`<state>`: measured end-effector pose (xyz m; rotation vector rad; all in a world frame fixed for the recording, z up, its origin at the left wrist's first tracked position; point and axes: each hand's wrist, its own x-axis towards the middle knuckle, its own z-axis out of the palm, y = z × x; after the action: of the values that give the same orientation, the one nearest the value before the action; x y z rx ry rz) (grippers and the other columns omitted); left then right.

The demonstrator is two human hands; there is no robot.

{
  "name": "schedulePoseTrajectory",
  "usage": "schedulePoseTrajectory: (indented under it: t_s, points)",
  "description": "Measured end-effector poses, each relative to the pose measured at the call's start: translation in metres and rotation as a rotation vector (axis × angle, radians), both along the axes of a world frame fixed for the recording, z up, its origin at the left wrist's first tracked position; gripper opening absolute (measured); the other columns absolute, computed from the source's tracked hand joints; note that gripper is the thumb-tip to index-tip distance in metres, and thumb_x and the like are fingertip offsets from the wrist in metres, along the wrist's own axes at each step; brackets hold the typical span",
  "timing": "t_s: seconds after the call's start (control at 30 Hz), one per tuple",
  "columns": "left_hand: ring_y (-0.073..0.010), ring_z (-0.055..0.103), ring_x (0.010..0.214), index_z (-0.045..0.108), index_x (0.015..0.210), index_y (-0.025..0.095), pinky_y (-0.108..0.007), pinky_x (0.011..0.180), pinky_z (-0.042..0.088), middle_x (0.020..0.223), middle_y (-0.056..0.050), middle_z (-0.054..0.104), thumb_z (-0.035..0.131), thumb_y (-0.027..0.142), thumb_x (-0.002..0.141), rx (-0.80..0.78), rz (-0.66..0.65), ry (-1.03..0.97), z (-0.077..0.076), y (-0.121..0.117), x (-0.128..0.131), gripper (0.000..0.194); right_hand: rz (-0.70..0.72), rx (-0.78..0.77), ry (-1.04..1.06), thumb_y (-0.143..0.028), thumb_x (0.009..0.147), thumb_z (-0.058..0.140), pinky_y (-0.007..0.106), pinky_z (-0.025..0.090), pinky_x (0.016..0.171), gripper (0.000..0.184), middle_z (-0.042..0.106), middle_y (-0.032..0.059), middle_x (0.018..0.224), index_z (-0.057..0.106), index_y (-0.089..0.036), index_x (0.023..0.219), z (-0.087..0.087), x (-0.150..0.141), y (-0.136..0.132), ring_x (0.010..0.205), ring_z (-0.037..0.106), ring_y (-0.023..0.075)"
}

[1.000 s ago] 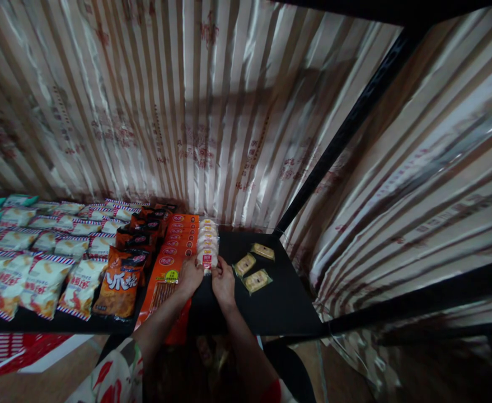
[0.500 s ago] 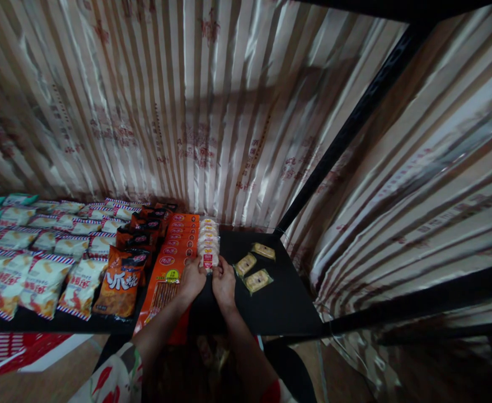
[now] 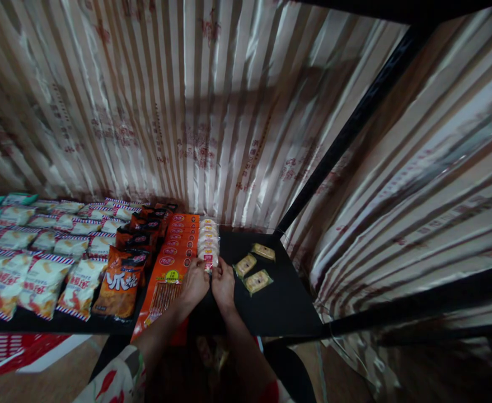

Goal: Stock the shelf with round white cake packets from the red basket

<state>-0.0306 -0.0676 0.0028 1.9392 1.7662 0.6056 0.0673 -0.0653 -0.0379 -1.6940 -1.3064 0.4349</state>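
At the near end of a row of overlapping white snack packets with red labels (image 3: 208, 254), both my hands are closed on the front packet. My left hand (image 3: 195, 282) pinches its left lower edge, and my right hand (image 3: 223, 284) grips the right lower edge. What is inside the clear wrapping looks like pale round crackers, though the details are blurred. Immediately left lies a row of flat orange snack packs (image 3: 162, 296), partly covered by my left forearm. To the right of my right hand, small yellow wrapped packets (image 3: 258, 281) lie loose on the black shelf (image 3: 279, 310).
Orange-and-black snack bags (image 3: 117, 282) and rows of white striped bags (image 3: 46, 282) fill the shelf's left side. A black post (image 3: 338, 134) rises at the back right corner. Striped plastic sheeting (image 3: 229, 112) hangs behind. A red basket (image 3: 14, 350) is below, left.
Both hands stay on the front white packet, with only a slight shift; my left hand has moved a little to the right. The other packs look the same.
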Motion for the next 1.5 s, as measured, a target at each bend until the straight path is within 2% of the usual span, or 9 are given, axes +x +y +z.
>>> schedulePoseTrajectory:
  t_s: [0.5,0.77,1.03,1.2,1.5]
  points:
    - [-0.0188,0.054,0.103,0.057,0.111,0.011,-0.026,0.088,0.042,0.120,-0.014,0.052,0.038,0.014,0.081,0.022,0.002,0.072,0.005,-0.005,0.005,0.035,0.027,0.064,0.068,-0.021,0.076,0.041,0.031,0.048,0.078,0.038,0.055,0.0179,0.105,0.058,-0.008,0.108,0.002,-0.002,-0.006,0.083,0.059,0.0188]
    - [-0.0164,0.053,0.103,0.058,0.108,0.014,-0.023,0.087,0.042,0.123,-0.012,0.050,0.040,0.017,0.082,0.000,0.004,0.067,0.011,-0.014,0.007,0.032,0.047,0.081,0.116,-0.015,0.074,0.042,0.030,0.049,0.077,0.036,0.055,0.0144,0.108,0.060,-0.012,0.105,-0.001,-0.004,-0.016,0.079,0.060,0.0157]
    - [-0.0152,0.055,0.097,0.058,0.108,0.016,-0.022,0.083,0.042,0.110,-0.010,0.058,0.040,0.018,0.084,-0.065,-0.036,0.072,0.026,-0.038,0.011,0.030,0.056,0.091,0.028,-0.014,0.075,0.042,0.029,0.046,0.084,0.030,0.061,0.0113,0.097,0.066,-0.015,0.093,-0.003,-0.003,-0.036,0.091,0.057,0.0172]
    - [-0.0154,0.055,0.097,0.059,0.106,0.014,-0.023,0.084,0.041,0.106,-0.010,0.059,0.039,0.019,0.085,-0.051,-0.059,0.052,0.021,-0.054,0.012,0.029,0.063,0.097,0.039,-0.016,0.077,0.041,0.029,0.047,0.081,0.028,0.062,0.0114,0.091,0.066,-0.014,0.088,-0.004,-0.002,-0.053,0.086,0.058,0.0173]
    - [-0.0155,0.057,0.088,0.059,0.104,0.016,-0.024,0.076,0.043,0.098,-0.009,0.059,0.037,0.020,0.085,-0.055,-0.087,0.047,0.013,-0.086,0.011,0.029,0.117,0.059,0.088,-0.014,0.076,0.037,0.028,0.047,0.079,0.030,0.061,0.0101,0.091,0.064,-0.013,0.091,-0.007,0.000,-0.088,0.082,0.058,0.0158]
